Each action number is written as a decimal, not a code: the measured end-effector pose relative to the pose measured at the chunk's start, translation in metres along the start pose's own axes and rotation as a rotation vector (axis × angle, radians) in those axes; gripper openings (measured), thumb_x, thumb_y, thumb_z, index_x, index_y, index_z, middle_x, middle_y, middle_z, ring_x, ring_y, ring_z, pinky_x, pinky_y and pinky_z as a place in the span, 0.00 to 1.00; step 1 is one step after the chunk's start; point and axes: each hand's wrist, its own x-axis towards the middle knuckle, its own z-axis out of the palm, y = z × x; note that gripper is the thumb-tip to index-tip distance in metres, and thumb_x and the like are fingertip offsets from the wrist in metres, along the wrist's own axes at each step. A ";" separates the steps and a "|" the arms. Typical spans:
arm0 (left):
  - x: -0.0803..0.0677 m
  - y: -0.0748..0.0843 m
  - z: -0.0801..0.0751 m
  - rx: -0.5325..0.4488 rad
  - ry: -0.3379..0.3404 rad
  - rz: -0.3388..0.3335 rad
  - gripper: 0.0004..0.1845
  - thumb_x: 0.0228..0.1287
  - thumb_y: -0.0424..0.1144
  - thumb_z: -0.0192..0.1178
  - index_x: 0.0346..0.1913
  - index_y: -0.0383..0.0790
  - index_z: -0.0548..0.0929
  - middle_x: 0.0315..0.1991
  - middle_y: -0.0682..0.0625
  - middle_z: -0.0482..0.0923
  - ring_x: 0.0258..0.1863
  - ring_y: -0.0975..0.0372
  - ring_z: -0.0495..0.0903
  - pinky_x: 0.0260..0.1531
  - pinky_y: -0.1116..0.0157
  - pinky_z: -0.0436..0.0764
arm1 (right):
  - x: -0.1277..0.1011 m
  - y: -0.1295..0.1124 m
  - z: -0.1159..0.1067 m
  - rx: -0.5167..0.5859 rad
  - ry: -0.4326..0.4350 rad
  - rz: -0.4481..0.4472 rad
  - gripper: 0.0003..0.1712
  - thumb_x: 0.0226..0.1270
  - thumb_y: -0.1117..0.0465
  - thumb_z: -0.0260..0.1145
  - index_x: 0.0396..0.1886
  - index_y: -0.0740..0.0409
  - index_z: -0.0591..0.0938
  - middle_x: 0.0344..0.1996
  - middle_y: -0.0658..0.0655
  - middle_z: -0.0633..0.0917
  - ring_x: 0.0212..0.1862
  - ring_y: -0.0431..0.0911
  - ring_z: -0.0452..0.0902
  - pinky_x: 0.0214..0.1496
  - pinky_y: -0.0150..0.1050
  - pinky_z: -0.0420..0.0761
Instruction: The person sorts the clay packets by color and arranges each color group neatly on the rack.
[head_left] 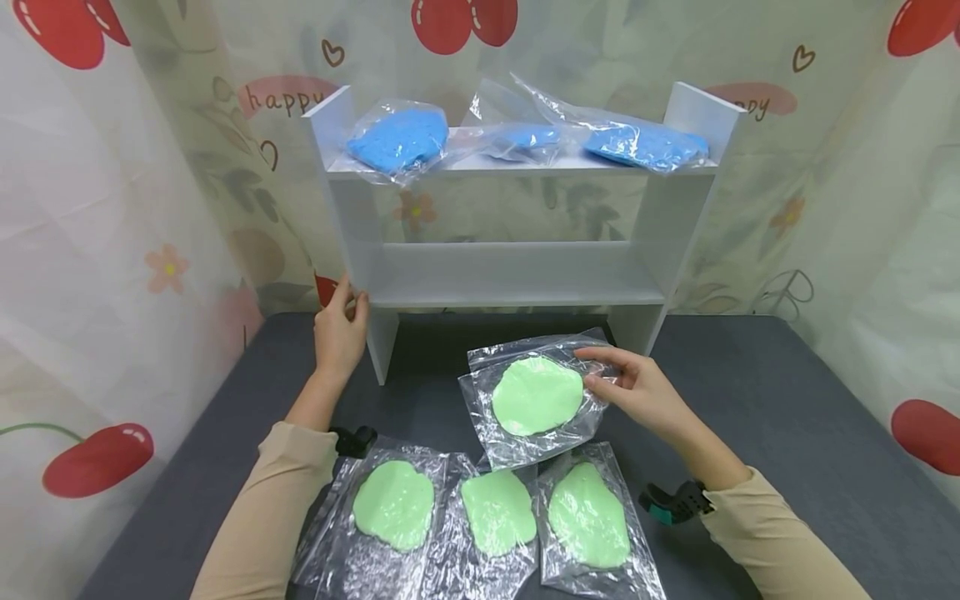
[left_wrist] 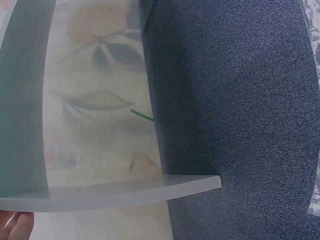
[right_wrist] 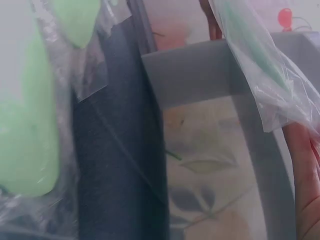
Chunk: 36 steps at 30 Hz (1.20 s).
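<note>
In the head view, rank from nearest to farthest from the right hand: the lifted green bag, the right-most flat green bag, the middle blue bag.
1. lifted green bag, pinched in the right hand
2. right-most flat green bag, below the hand
3. middle blue bag, top shelf

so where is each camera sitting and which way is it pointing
Head: sits above, facing forward and down at the white shelf, the dark table and the bags of green putty; both forearms show, left hand gripping the shelf's side, right hand pinching one green bag.
Left wrist: beside the shelf, looking along a shelf board and the table; only fingertips show.
Right wrist: low, facing the shelf past the held bag; a finger shows.
Both wrist views share the shelf, table and patterned curtain.
</note>
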 end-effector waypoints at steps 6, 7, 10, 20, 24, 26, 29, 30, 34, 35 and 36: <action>0.000 -0.002 0.001 0.001 0.000 0.003 0.25 0.70 0.38 0.49 0.70 0.48 0.64 0.51 0.37 0.80 0.46 0.45 0.82 0.41 0.48 0.81 | 0.010 -0.013 0.004 0.017 0.042 0.008 0.23 0.66 0.60 0.61 0.60 0.59 0.74 0.38 0.43 0.79 0.29 0.37 0.78 0.38 0.32 0.80; 0.000 -0.002 0.001 0.001 -0.001 0.003 0.26 0.70 0.38 0.49 0.70 0.48 0.63 0.52 0.37 0.80 0.46 0.45 0.82 0.41 0.48 0.81 | 0.012 -0.015 0.004 0.025 0.050 0.010 0.23 0.66 0.60 0.61 0.60 0.59 0.74 0.38 0.44 0.79 0.29 0.37 0.78 0.39 0.32 0.80; 0.000 -0.002 0.001 0.004 -0.001 0.007 0.26 0.70 0.38 0.49 0.70 0.49 0.63 0.52 0.38 0.80 0.46 0.45 0.82 0.39 0.48 0.81 | 0.017 -0.021 0.006 0.057 0.071 0.008 0.23 0.66 0.59 0.61 0.60 0.60 0.74 0.38 0.46 0.78 0.30 0.36 0.78 0.40 0.31 0.81; 0.000 -0.003 0.001 0.001 -0.001 0.012 0.25 0.70 0.38 0.49 0.69 0.48 0.64 0.53 0.38 0.79 0.46 0.44 0.82 0.39 0.48 0.81 | 0.033 -0.034 0.013 0.140 0.136 -0.024 0.22 0.66 0.61 0.61 0.58 0.65 0.74 0.33 0.48 0.76 0.29 0.34 0.78 0.36 0.28 0.80; 0.000 -0.003 0.001 0.003 -0.001 0.011 0.25 0.71 0.38 0.48 0.69 0.48 0.64 0.54 0.37 0.79 0.46 0.44 0.82 0.38 0.48 0.81 | 0.038 -0.039 0.015 0.172 0.155 -0.012 0.23 0.65 0.59 0.62 0.58 0.65 0.74 0.34 0.48 0.76 0.29 0.33 0.78 0.38 0.27 0.80; -0.001 -0.003 0.001 0.004 -0.001 0.007 0.25 0.70 0.39 0.49 0.69 0.48 0.64 0.53 0.38 0.79 0.46 0.45 0.82 0.38 0.48 0.81 | 0.041 -0.042 0.017 0.185 0.168 -0.012 0.23 0.65 0.59 0.62 0.57 0.65 0.74 0.34 0.48 0.77 0.29 0.33 0.79 0.38 0.27 0.80; -0.001 -0.003 0.001 0.006 0.001 0.008 0.25 0.70 0.39 0.49 0.69 0.49 0.64 0.53 0.38 0.79 0.45 0.45 0.83 0.38 0.48 0.81 | 0.046 -0.045 0.020 0.202 0.195 -0.019 0.24 0.65 0.59 0.63 0.57 0.66 0.75 0.34 0.48 0.78 0.30 0.32 0.79 0.37 0.26 0.80; -0.001 -0.003 0.001 0.006 0.002 0.008 0.25 0.70 0.39 0.49 0.69 0.49 0.65 0.53 0.38 0.79 0.45 0.45 0.83 0.38 0.48 0.81 | 0.048 -0.046 0.022 0.203 0.208 -0.021 0.24 0.64 0.58 0.63 0.56 0.67 0.75 0.34 0.48 0.78 0.29 0.32 0.78 0.37 0.26 0.80; -0.001 -0.003 0.001 0.012 0.002 0.006 0.25 0.70 0.39 0.50 0.69 0.49 0.65 0.53 0.38 0.79 0.44 0.45 0.83 0.37 0.49 0.81 | 0.057 -0.047 0.027 0.206 0.269 -0.016 0.23 0.64 0.59 0.63 0.56 0.67 0.76 0.33 0.46 0.78 0.27 0.31 0.76 0.34 0.26 0.80; 0.000 -0.003 0.001 0.014 0.002 0.004 0.25 0.70 0.39 0.50 0.69 0.49 0.65 0.53 0.38 0.79 0.44 0.45 0.83 0.37 0.49 0.81 | 0.059 -0.048 0.029 0.211 0.287 -0.011 0.22 0.64 0.60 0.63 0.55 0.66 0.76 0.32 0.45 0.77 0.26 0.31 0.75 0.34 0.26 0.80; 0.000 -0.003 0.001 0.014 0.002 0.003 0.25 0.70 0.39 0.50 0.69 0.49 0.65 0.53 0.38 0.79 0.44 0.45 0.83 0.37 0.49 0.81 | 0.061 -0.049 0.030 0.213 0.305 -0.009 0.21 0.64 0.61 0.63 0.55 0.66 0.77 0.31 0.45 0.77 0.25 0.31 0.74 0.33 0.26 0.79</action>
